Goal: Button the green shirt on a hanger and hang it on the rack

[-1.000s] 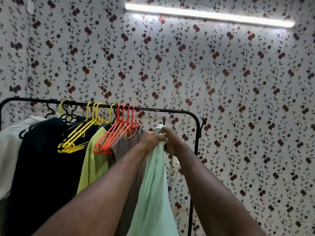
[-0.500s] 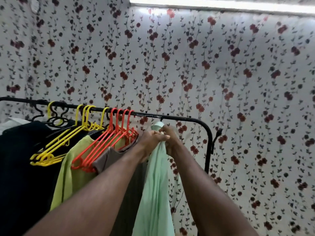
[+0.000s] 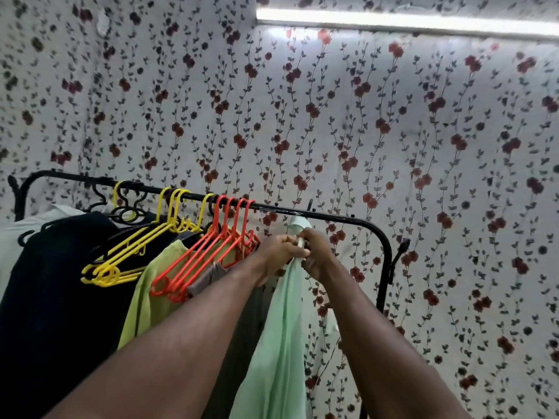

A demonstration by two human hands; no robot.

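the left hand (image 3: 279, 252) and right hand (image 3: 317, 255) meet just under the rack (image 3: 332, 216), near its right end, curled fingers pinching the top of the green shirt (image 3: 278, 343) between them. its cloth hangs below the fingers.

A long tube light (image 3: 405, 25) at the top right glares white and washes out the wall (image 3: 332, 131) just below it. Elsewhere the light is even and fairly bright, with soft shadows. The wall's upper left is blurred. The wide lens bends the rack (image 3: 302, 210). The black clothes (image 3: 60, 282) show almost no detail.
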